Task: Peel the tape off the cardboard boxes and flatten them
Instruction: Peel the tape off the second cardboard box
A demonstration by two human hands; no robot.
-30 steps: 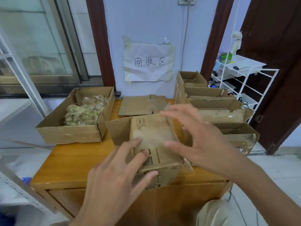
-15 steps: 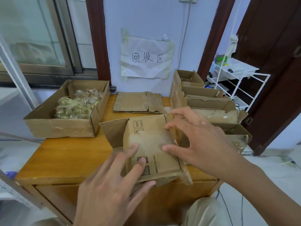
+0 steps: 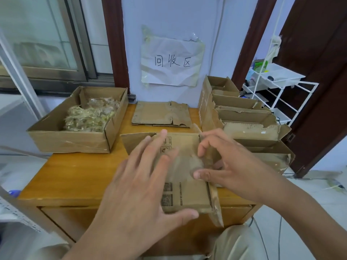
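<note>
1. Pale blue wall [image 3: 169, 19] fills the back, with a crumpled paper sign [image 3: 171, 61] taped to it at 12 o'clock and a white wire rack [image 3: 277, 91] at 2 o'clock beside a dark door.
2. Below the sign stands a wooden table [image 3: 75, 175], its near edge toward the person.
3. At the table's centre lies the cardboard box [image 3: 185, 194], printed face up, with one flap [image 3: 135, 143] spread out toward 10 o'clock.
4. Clear tape [image 3: 187, 162] covers the middle of that box in a glossy, hazy band.
5. The left hand [image 3: 139, 194] lies on the box from 7 o'clock, fingers straight and spread, thumb along the near edge; it grips nothing.
6. The right hand [image 3: 225, 166] comes in from 4 o'clock, thumb and forefinger curled at the box's right edge; whether they actually pinch the tape I cannot tell.
7. A flattened cardboard sheet [image 3: 161, 114] lies at 12 o'clock from the box.
8. At 10 o'clock sits an open carton [image 3: 71, 141] holding crumpled tape scraps [image 3: 90, 115].
9. At 2 o'clock a row of opened boxes [image 3: 244, 117] stands close together, just beside the right hand.
</note>
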